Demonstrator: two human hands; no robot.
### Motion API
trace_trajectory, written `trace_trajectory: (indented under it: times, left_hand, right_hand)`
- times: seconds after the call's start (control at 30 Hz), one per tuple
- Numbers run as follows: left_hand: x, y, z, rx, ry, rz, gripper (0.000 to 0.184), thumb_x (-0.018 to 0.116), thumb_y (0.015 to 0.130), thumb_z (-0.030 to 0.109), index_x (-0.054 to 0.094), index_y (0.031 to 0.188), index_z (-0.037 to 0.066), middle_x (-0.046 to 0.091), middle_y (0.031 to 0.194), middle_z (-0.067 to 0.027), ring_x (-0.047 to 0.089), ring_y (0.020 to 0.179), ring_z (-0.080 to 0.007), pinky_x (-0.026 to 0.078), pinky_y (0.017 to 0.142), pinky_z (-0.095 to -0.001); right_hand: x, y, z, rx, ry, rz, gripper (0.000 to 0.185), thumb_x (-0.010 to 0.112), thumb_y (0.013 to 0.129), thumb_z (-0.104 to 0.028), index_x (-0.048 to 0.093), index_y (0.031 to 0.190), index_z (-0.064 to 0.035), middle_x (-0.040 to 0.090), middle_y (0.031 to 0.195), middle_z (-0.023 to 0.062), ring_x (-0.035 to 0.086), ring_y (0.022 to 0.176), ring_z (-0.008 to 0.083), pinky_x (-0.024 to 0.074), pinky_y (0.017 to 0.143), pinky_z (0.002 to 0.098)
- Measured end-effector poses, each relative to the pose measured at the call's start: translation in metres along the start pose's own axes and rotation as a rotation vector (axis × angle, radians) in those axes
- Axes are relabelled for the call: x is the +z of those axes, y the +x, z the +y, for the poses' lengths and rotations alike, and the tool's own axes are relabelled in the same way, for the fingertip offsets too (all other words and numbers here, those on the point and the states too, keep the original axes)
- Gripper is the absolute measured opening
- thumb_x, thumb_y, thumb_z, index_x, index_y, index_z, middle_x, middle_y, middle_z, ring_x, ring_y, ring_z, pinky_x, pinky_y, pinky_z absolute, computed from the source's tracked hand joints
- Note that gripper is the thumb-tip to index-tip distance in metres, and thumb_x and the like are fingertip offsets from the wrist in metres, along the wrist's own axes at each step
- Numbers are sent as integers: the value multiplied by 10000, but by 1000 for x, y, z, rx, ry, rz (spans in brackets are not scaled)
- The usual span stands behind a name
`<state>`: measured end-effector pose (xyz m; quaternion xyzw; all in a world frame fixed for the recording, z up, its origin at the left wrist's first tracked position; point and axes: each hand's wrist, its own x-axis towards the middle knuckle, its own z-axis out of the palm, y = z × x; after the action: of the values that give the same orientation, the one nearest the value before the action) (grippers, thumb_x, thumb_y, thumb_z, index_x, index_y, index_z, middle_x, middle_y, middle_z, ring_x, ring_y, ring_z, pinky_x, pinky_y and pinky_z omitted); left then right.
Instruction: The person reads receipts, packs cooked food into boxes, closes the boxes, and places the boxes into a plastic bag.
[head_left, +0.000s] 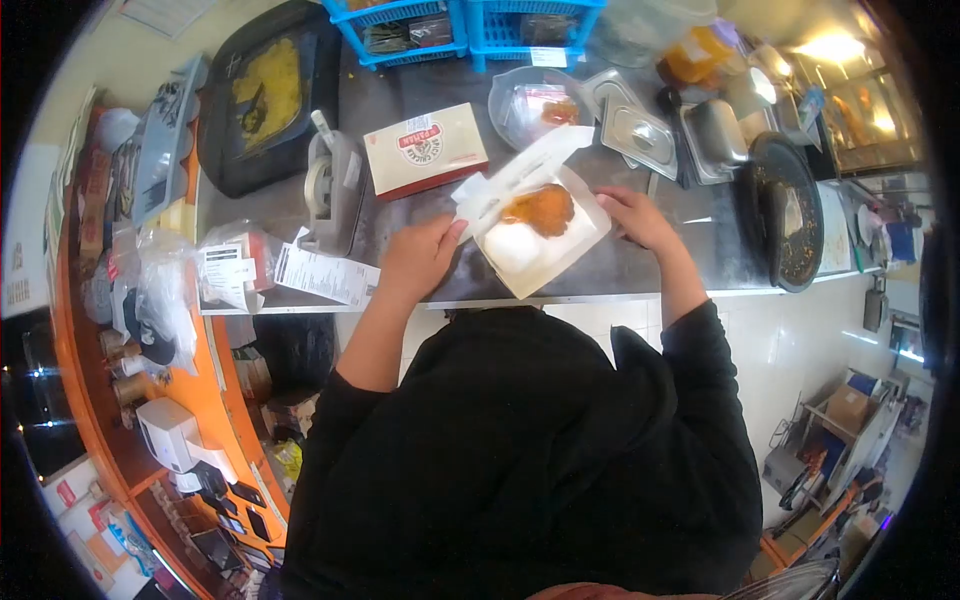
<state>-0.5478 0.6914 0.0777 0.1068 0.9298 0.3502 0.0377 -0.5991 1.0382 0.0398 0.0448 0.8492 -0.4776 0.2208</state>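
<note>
An open white cardboard box (577,258) rests on the dark counter in front of me, its lid (537,160) raised at the far left side. Inside lie a piece of fried chicken (541,210) and something white (514,246) beside it. My left hand (420,256) pinches the box's left edge between thumb and fingers. At the right edge, my right hand (634,217) has its thumb and fingertips closed on the box wall. Just beyond my left hand sits a closed printed chicken box (425,152).
Behind are blue baskets (417,58), a clear bowl (510,128) and metal lids (640,135). A tape dispenser (335,195), paper slips (325,273) and a black tray (225,110) are at left. A dark round pan (785,210) overhangs the counter's right front edge.
</note>
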Motion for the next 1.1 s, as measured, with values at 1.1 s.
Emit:
trace_trajectory:
  times: [1.1]
  left_hand:
    - [29,-27,36,-40,-569,-658,402,660,822,76,519,1193,9,630,1068,-140,648,908,-226,526,786,-302]
  right_hand:
    - [49,-111,-57,-404,-353,-181,591,517,686,77,562,1245,-106,646,982,214,605,961,385,472,856,406]
